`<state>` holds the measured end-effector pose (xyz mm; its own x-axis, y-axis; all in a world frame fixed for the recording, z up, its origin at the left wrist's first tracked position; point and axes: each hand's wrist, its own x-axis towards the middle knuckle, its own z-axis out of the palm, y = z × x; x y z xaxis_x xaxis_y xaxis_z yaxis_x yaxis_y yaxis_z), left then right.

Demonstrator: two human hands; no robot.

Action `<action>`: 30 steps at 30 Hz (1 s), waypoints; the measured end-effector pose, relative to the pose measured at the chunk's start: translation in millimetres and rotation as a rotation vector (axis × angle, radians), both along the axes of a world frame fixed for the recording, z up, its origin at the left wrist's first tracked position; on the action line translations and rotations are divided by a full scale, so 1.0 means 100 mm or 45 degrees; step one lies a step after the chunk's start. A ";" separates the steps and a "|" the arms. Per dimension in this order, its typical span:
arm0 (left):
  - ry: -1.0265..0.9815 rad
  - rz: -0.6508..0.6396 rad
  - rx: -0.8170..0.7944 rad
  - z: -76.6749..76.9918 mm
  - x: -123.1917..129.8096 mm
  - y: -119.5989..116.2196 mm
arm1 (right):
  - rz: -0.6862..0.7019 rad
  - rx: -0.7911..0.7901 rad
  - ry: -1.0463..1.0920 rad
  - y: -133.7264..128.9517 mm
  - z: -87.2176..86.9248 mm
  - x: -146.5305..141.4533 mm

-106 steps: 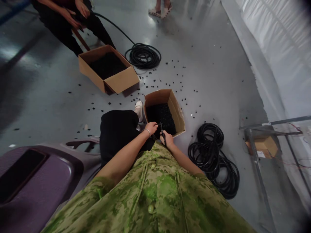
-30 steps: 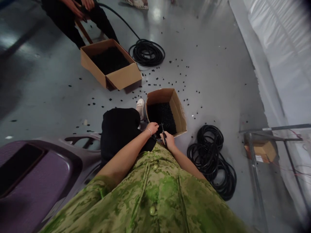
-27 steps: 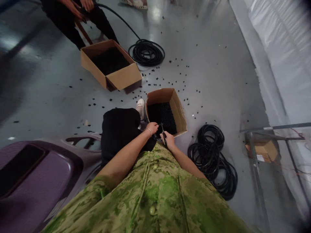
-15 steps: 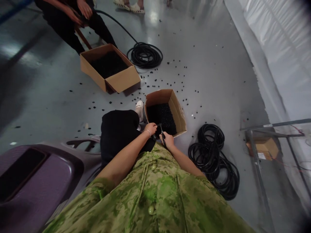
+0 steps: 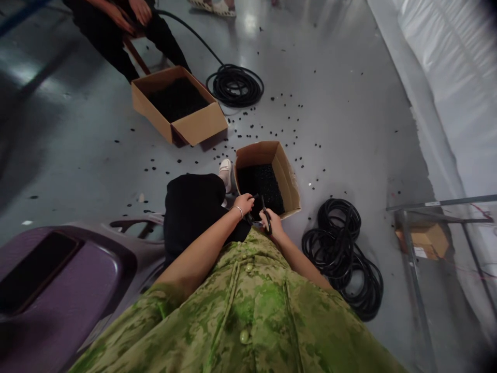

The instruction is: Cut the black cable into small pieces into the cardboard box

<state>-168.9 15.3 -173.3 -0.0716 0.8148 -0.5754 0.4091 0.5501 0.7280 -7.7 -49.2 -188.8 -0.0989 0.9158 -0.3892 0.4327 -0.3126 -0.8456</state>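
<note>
My left hand [image 5: 244, 202], with a bracelet at the wrist, is closed on a thin black hose [image 5: 255, 196] whose short end sticks out past the fingers. My right hand [image 5: 274, 224] grips a pair of black-handled scissors [image 5: 265, 211], blades pointing up and away from me. A small gap separates the blades from the hose end. Both hands are over the near edge of a cardboard box [image 5: 289, 181], which holds a heap of small black pieces [image 5: 264, 181]. Whether the scissor blades are parted is too small to tell.
Coils of black hose lie at right [image 5: 341, 248] and farther off [image 5: 236, 85]. A seated person [image 5: 142, 13] has a second box [image 5: 202, 124] of black pieces. Black bits litter the floor. A phone [image 5: 37, 272] rests on a purple stool [image 5: 85, 274]; a metal frame [image 5: 413, 280] stands right.
The scissors have shifted right, away from the hose end they were against. My left hand keeps its grip. The whole view has moved slightly.
</note>
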 end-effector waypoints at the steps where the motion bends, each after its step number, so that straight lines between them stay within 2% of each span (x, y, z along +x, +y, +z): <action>1: -0.018 0.015 0.014 0.01 0.00 0.00 | -0.055 -0.030 0.175 0.00 0.03 0.02; 3: -0.055 0.047 0.038 0.04 0.01 -0.01 | -0.162 -0.063 0.447 0.02 0.11 0.06; 5: -0.096 0.084 0.054 0.09 0.02 -0.02 | -0.269 -0.054 0.581 0.05 0.20 0.13; 10: -0.204 0.108 0.034 0.22 0.04 -0.05 | -0.424 -0.001 0.601 0.09 0.32 0.28; 15: -0.233 0.095 0.020 0.30 0.05 -0.06 | -0.353 -0.004 0.542 -0.01 0.15 0.26; 20: -0.233 0.111 0.011 0.35 0.05 -0.07 | -0.285 0.034 0.302 -0.13 -0.07 0.26; 27: -0.223 0.088 0.024 0.35 0.04 -0.08 | -0.216 0.168 0.042 -0.08 -0.08 0.27; 30: -0.233 0.100 0.011 0.34 0.05 -0.08 | -0.180 0.150 -0.057 -0.10 -0.14 0.27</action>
